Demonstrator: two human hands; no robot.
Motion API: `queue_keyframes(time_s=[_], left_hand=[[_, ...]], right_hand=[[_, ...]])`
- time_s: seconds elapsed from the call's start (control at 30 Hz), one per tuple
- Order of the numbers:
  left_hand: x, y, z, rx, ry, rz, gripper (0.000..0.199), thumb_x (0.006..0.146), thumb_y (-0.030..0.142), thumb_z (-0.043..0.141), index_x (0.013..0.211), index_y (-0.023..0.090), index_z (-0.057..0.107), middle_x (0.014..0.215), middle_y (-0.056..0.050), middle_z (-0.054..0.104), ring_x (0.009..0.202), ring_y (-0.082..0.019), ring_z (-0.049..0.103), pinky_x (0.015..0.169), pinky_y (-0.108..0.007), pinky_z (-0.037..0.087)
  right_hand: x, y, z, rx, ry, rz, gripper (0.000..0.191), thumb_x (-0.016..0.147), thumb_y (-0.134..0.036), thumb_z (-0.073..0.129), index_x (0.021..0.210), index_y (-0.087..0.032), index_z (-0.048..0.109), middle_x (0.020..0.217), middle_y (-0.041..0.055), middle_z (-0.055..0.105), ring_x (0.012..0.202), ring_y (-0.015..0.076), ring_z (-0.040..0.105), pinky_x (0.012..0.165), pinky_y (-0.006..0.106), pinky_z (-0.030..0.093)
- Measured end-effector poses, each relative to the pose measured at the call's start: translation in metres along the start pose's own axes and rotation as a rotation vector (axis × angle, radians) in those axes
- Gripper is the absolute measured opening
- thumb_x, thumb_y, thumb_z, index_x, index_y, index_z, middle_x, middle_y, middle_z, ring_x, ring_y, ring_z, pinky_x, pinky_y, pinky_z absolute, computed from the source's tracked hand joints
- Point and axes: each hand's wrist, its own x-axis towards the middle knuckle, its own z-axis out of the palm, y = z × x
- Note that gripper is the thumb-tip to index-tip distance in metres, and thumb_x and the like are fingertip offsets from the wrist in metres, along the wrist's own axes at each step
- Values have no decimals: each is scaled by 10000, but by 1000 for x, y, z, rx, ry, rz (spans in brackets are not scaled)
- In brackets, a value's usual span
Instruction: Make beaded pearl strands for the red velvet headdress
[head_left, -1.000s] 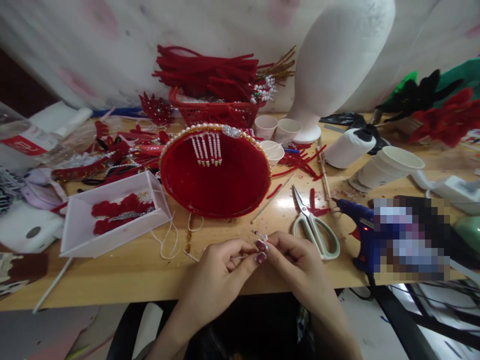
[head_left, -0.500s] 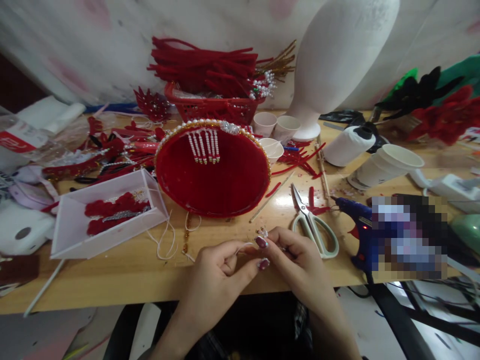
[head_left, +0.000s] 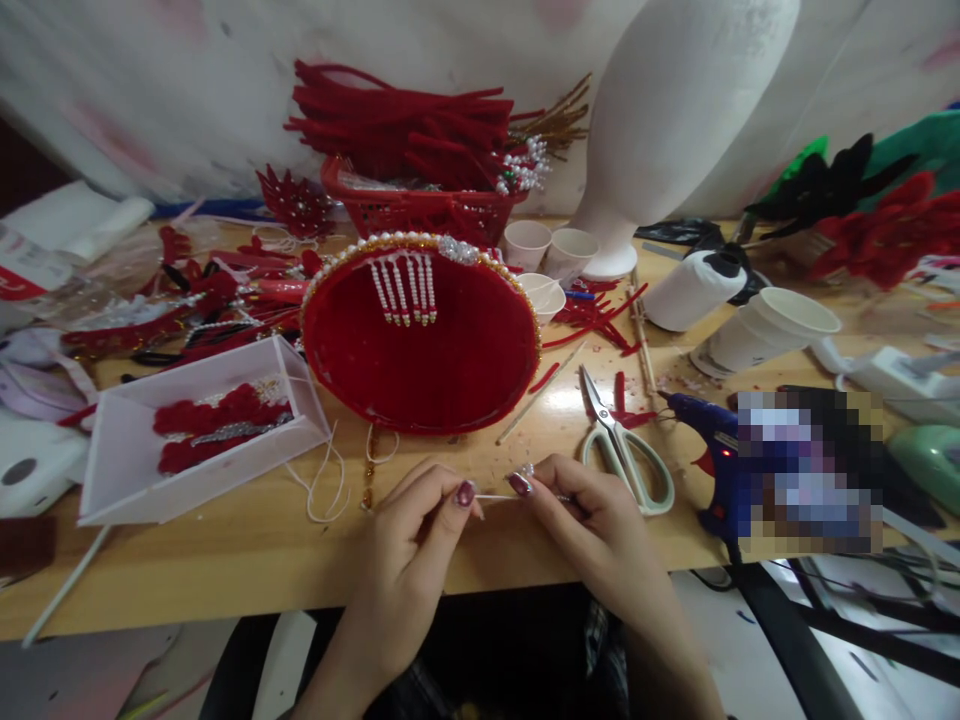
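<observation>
Left hand [head_left: 412,535] pinching a white cord [head_left: 496,497], right hand [head_left: 600,530] holding a small beaded piece [head_left: 529,471] — cord straight between their fingers, over the table [head_left: 300,570], near scissors [head_left: 627,455]

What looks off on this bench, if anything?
Nothing damaged that I can see. Red scraps lie scattered near the scissors, which looks untidy. The blue glue gun shows a lit red light though neither hand holds it. The white cord between left hand and right hand runs straight.
</observation>
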Motion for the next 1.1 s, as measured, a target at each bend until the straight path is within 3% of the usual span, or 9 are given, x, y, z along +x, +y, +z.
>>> queue_keyframes(time_s=[0.13,0.23,0.37,0.53,0.67,0.8,0.9,1.0,1.1], left_hand=[[-2,0,1,-87,-257,-164,283,1011,366,453,826,219,608,669,41,501,540,-112,436,505,-231,357],[-4,3,5,-170,-427,-201,347,1009,384,458,721,210,545,662,38,485,574,-115,444,538,-240,356],[-4,6,9,-76,-359,-57,339,1012,294,453,692,203,516,745,16,554,737,-140,530,678,-256,394],[-5,2,7,71,-303,66,325,1029,227,424,718,206,514,728,25,552,702,-131,538,655,-255,383],[-7,-2,8,108,-260,108,312,1029,208,425,733,206,525,749,15,572,734,-137,567,681,-250,406],[-8,2,11,89,-268,142,313,1024,200,421,724,208,508,751,15,573,720,-131,569,658,-233,420],[-9,5,10,84,-269,169,315,1022,199,419,719,212,504,742,15,585,699,-132,573,636,-229,430],[-9,5,9,119,-262,191,275,1021,191,425,782,217,560,794,3,646,753,-147,620,688,-239,463],[-10,2,8,200,-256,208,265,1009,169,429,797,215,580,791,-2,673,726,-148,639,663,-243,460]], right_hand=[[1,2,4,47,30,-32,308,986,-329,539,706,-202,545,621,-50,468,568,113,409,524,242,311],[0,1,9,97,-1,-30,296,991,-334,548,724,-206,553,618,-46,511,580,118,454,546,240,343],[-1,-2,9,136,-53,17,287,984,-354,569,741,-200,573,651,-31,551,607,124,485,570,242,366],[2,-1,3,273,-52,110,508,961,-535,574,593,-209,448,568,-62,375,525,101,326,478,243,253],[0,4,5,588,-152,235,483,903,-603,647,673,-183,586,513,-85,380,450,70,234,425,229,168],[-5,5,16,789,-132,313,419,852,-569,732,757,-163,688,493,-77,453,421,47,230,409,205,137],[-10,2,20,747,-90,268,364,885,-515,719,774,-168,729,549,-35,564,465,67,391,444,185,277],[-14,-3,18,562,-59,143,293,945,-430,665,810,-188,760,671,8,666,642,133,583,617,230,465],[-16,-4,11,336,-66,40,263,1001,-352,575,911,-201,770,755,27,720,722,164,635,671,259,500]])
